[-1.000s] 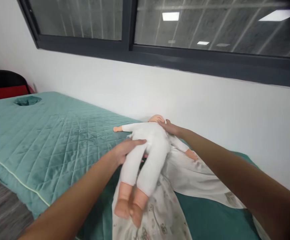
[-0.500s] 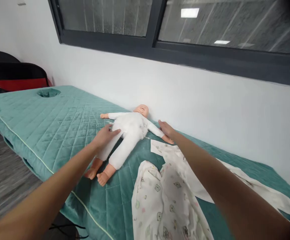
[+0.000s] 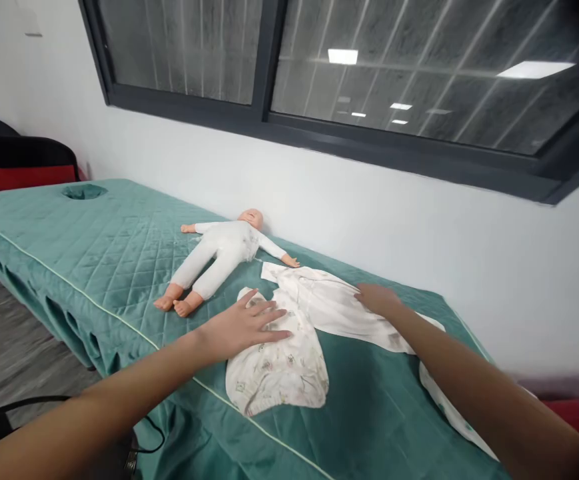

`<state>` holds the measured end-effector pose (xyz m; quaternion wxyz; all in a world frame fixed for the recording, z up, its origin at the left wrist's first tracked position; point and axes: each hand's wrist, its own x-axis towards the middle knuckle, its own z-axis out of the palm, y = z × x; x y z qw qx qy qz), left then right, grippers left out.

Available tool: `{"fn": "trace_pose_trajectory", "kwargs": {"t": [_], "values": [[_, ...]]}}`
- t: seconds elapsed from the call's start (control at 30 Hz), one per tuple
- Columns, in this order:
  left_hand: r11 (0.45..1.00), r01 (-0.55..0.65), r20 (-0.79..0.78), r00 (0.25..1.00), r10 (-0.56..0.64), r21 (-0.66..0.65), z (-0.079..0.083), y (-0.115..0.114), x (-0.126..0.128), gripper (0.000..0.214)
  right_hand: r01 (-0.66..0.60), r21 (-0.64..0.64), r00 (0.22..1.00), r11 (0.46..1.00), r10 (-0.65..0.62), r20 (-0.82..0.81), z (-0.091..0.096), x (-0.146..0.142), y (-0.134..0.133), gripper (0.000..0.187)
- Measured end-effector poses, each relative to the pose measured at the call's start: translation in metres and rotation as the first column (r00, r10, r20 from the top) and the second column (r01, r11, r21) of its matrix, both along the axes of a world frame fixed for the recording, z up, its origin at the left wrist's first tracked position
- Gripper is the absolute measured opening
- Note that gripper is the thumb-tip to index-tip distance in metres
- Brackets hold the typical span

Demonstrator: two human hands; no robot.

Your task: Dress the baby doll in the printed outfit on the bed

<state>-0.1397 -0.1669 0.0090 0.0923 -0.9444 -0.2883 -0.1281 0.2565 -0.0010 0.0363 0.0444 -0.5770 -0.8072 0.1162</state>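
A baby doll in a white body lies on its back near the wall, arms spread and bare feet toward me. My left hand is open, its fingers spread over the printed baby pants; whether it presses on them I cannot tell. To the right, a white baby shirt lies stretched out with long folds. My right hand is closed at the shirt's far edge, fingertips on the cloth, partly hidden. Neither hand touches the doll.
A green quilted bed with a round hole at its far end carries everything. Behind it are a white wall and a dark-framed window. A black and red chair stands far left. Another white cloth lies under my right forearm.
Both hands have moved off the doll's area to the clothes: the left from its leg to the pants, the right from beside its arm to the shirt. The view has swung right.
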Motion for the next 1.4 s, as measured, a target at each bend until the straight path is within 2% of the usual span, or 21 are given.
{"fn": "trace_pose_trajectory", "kwargs": {"t": [0.07,0.13,0.23,0.37,0.43,0.5,0.67,0.8,0.87,0.97,1.03,1.1,1.13,1.2,1.27,1.3,1.37,1.4], "values": [[0.997,0.074,-0.021,0.997,-0.074,-0.026,-0.001,0.001,0.019,0.059,0.052,0.050,0.968,0.997,-0.063,0.243,-0.001,-0.008,-0.015,0.023],[0.992,0.113,-0.031,0.993,-0.115,-0.058,-0.003,0.003,0.039,0.051,0.047,0.086,0.936,0.995,-0.074,0.344,0.000,-0.019,-0.029,0.025],[0.990,0.096,0.022,0.995,-0.094,-0.106,-0.010,0.006,0.069,0.036,-0.050,0.095,0.934,0.994,0.013,0.356,0.008,-0.031,-0.049,0.029],[0.983,-0.054,0.230,0.969,0.094,-0.175,-0.009,0.005,0.110,0.042,-0.193,0.141,0.935,0.971,0.139,0.327,0.031,-0.039,-0.082,0.037],[0.975,-0.132,0.328,0.926,0.185,-0.178,-0.001,0.004,0.130,0.034,-0.261,0.171,0.933,0.950,0.202,0.299,0.045,-0.039,-0.103,0.041],[0.971,-0.177,0.385,0.895,0.226,-0.160,0.010,0.003,0.150,0.028,-0.312,0.188,0.925,0.931,0.252,0.283,0.056,-0.036,-0.125,0.042],[0.965,-0.225,0.397,0.881,0.259,-0.131,0.038,0.006,0.189,0.042,-0.383,0.243,0.924,0.891,0.365,0.115,0.077,-0.005,-0.172,0.038],[0.953,-0.285,0.356,0.884,0.304,-0.105,0.060,0.007,0.210,0.061,-0.328,0.230,0.945,0.916,0.313,0.099,0.093,0.034,-0.203,0.036],[0.934,-0.344,0.323,0.877,0.355,-0.094,0.073,0.005,0.217,0.059,-0.280,0.215,0.960,0.936,0.271,0.070,0.100,0.052,-0.215,0.038],[0.909,-0.411,0.356,0.841,0.407,-0.068,0.093,-0.001,0.225,0.045,-0.057,0.172,0.993,0.983,0.075,-0.096,0.106,0.070,-0.227,0.043],[0.912,-0.408,0.492,0.788,0.371,-0.036,0.104,-0.009,0.231,0.043,0.123,0.053,0.965,0.991,-0.106,-0.241,0.105,0.072,-0.232,0.054],[0.930,-0.368,0.663,0.697,0.271,0.006,0.111,-0.023,0.238,0.044,0.191,-0.166,0.875,0.967,-0.245,-0.417,0.097,0.066,-0.236,0.063],[0.939,-0.343,0.735,0.642,0.217,0.022,0.112,-0.032,0.241,0.043,0.160,-0.287,0.799,0.944,-0.295,-0.524,0.090,0.059,-0.240,0.063],[0.949,-0.315,0.831,0.533,0.158,0.022,0.105,-0.055,0.247,0.041,0.000,-0.464,0.572,0.886,-0.380,-0.727,0.070,0.039,-0.249,0.060],[0.948,-0.313,0.861,0.467,0.202,-0.052,0.087,-0.085,0.248,0.039,-0.197,-0.500,0.281,0.843,-0.440,-0.853,0.044,0.016,-0.262,0.055],[0.948,-0.301,0.855,0.459,0.241,-0.106,0.074,-0.102,0.246,0.041,-0.268,-0.483,0.143,0.834,-0.461,-0.876,0.030,0.004,-0.269,0.053],[0.951,-0.230,0.844,0.449,0.293,-0.207,0.042,-0.135,0.236,0.049,-0.361,-0.449,-0.053,0.817,-0.499,-0.865,0.004,-0.015,-0.284,0.054],[0.953,-0.161,0.843,0.444,0.302,-0.256,0.026,-0.152,0.227,0.051,-0.371,-0.431,-0.101,0.822,-0.497,-0.862,-0.008,-0.022,-0.292,0.055]]}}
